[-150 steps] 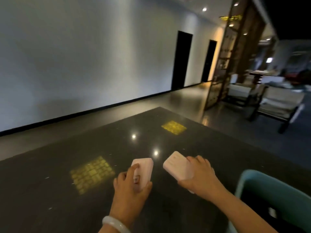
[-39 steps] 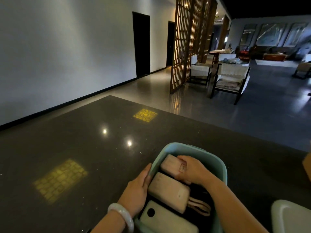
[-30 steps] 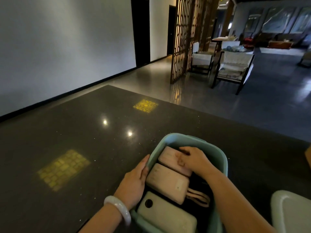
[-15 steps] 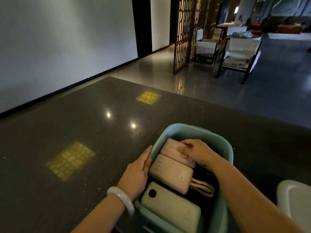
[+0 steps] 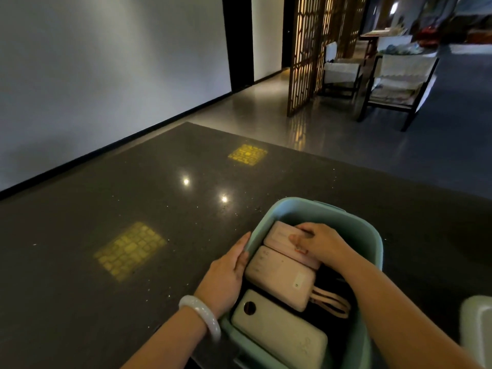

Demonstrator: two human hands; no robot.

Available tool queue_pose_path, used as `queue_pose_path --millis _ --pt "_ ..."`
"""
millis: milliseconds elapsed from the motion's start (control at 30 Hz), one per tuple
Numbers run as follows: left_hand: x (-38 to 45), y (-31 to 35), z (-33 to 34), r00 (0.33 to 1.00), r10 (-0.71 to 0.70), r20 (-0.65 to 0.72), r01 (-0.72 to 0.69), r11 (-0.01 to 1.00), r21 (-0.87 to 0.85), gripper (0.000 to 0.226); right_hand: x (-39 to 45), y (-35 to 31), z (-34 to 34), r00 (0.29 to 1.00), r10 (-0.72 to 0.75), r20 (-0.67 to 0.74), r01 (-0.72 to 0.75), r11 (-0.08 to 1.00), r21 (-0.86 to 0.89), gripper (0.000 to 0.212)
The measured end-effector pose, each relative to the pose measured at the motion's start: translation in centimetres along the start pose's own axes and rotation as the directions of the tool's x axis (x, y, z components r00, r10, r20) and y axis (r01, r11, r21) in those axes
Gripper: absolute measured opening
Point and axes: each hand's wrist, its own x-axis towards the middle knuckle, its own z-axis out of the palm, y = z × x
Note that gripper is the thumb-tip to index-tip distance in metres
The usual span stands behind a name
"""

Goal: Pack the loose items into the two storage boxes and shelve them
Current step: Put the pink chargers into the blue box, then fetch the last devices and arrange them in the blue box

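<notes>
In the teal box (image 5: 354, 227), far end: my right hand (image 5: 320, 242) grips the pink power bank (image 5: 279, 237), long axis across the box. Left hand (image 5: 226, 275) flat on the rim; its fingertips seem hidden.

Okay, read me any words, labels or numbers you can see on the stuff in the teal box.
None can be read.
Middle pink power bank: small white sticker and faint marks, too small.
Pale green power bank: faint printed marks, blurred.
Far pink power bank: no text visible.
</notes>
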Motion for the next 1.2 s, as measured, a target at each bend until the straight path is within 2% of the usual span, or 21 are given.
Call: queue_pose_path --millis 133,233,300,367,533,633,700,800,933,1067,1200 --pt "0.0 -0.2 -0.1 1.0 -0.02 0.014 0.019 1.0 0.024 0.046 -0.2 -0.5 -0.2 0.996 -0.042 -0.081 0.039 0.998 -0.041 0.041" --pt "-0.3 -0.7 -0.7 0.999 -0.037 0.008 0.036 0.998 0.047 0.05 -0.6 -1.6 -0.5 0.972 -0.094 -0.217 0.089 0.995 -0.033 0.037" --pt "-0.9 -1.2 -1.7 0.999 -0.038 -0.02 0.039 0.997 0.063 0.05 -0.8 -3.1 -0.5 0.924 -0.191 -0.332 0.169 0.981 -0.094 0.033" --pt "-1.8 -2.0 -3.5 0.996 -0.03 -0.087 0.043 0.987 0.156 0.049 -0.9 -5.6 -0.1 0.89 -0.296 -0.348 0.255 0.954 -0.157 0.029" --pt "-5.7 -4.9 -9.3 0.968 -0.034 -0.247 0.149 0.873 0.464 0.052 -0.5 -14.6 4.2 0.869 -0.48 -0.121 0.399 0.824 -0.402 0.038" --pt "-8.9 -7.7 -13.3 0.944 -0.066 -0.322 0.257 0.76 0.598 0.055 -0.7 -20.5 10.0 0.836 -0.546 0.049 0.497 0.718 -0.487 0.04" --pt "-11.5 -10.1 -16.1 0.92 -0.11 -0.376 0.34 0.701 0.627 0.058 -1.1 -24.5 14.7 0.802 -0.575 0.163 0.568 0.649 -0.506 0.04" --pt "-16.6 -14.3 -20.3 0.863 -0.207 -0.46 0.47 0.662 0.584 0.06 -2.3 -30.3 22.2 0.727 -0.609 0.317 0.677 0.561 -0.476 0.041" --pt "-25.3 -20.3 -25.1 0.763 -0.335 -0.553 0.618 0.629 0.472 0.062 -4.8 -37.6 32.3 0.637 -0.607 0.476 0.771 0.506 -0.387 0.037" --pt "-33.8 -25.7 -28.2 0.596 -0.467 -0.653 0.775 0.548 0.315 0.064 -7.9 -43.3 41.6 0.516 -0.61 0.601 0.854 0.415 -0.312 0.044" --pt "-41.1 -29.7 -29.9 0.429 -0.56 -0.709 0.87 0.467 0.157 0.059 -11.3 -47.3 49.5 0.42 -0.589 0.691 0.901 0.364 -0.238 0.051"
